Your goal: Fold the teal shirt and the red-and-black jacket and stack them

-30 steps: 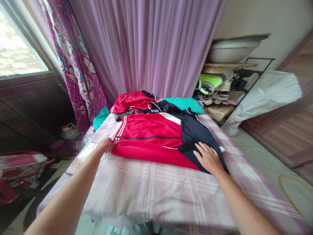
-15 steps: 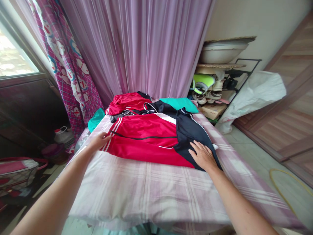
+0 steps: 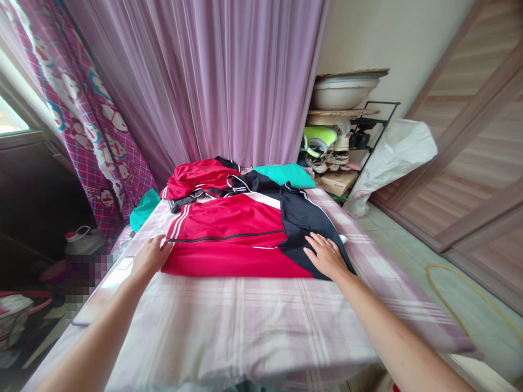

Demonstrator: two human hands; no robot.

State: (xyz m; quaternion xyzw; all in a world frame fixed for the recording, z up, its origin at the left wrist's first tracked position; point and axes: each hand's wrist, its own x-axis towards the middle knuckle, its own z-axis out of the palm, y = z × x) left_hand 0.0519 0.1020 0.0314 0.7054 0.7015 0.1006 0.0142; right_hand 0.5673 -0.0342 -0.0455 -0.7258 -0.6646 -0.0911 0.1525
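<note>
Track jacket (image 3: 229, 245) on bedsheet (image 3: 245, 326), garment (image 3: 200, 177) behind it, shoe rack (image 3: 327, 152) right, curtain (image 3: 229, 81) behind bed.

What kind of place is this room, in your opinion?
Probably a bedroom in a home: it shows a pale pink plaid bedsheet, a sheer lilac curtain, and a black metal shoe rack.

view turned right, window (image 3: 10, 111) narrower (far left)

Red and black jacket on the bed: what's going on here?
A person has both bare hands on a red and black track jacket laid flat on a plaid-sheeted bed. The left hand is at its white-striped red edge, the right hand flat on its black panel. A red garment and a teal cloth lie beyond.
</note>
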